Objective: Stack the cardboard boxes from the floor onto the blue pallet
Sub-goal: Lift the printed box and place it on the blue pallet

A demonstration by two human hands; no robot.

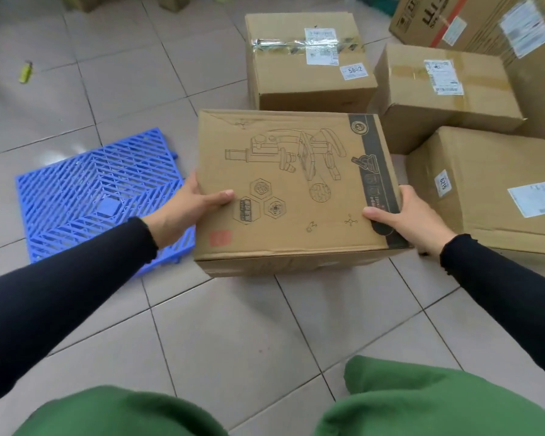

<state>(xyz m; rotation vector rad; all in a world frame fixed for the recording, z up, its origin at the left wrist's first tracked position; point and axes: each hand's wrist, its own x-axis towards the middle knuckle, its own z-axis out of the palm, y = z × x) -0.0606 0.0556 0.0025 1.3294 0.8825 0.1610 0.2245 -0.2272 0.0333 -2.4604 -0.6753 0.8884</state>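
Note:
A cardboard box printed with a microscope drawing (293, 187) is held between both hands, just right of the blue pallet (85, 190). My left hand (186, 212) grips its left side, thumb on top. My right hand (409, 221) grips its right side by the black printed strip. The blue pallet lies flat on the tiled floor with nothing on it; the box's left edge overlaps its right corner in view. Three plain boxes stand on the floor behind and to the right: one with a 5842 label (306, 61), one at the right (444, 96), one nearest right (491, 190).
A larger printed carton (472, 20) stands at the back right. A small yellow-green bottle (26, 71) lies on the floor at the far left. My green-clad knees (422, 401) fill the bottom of the view. Bare tiles lie between my knees and the box.

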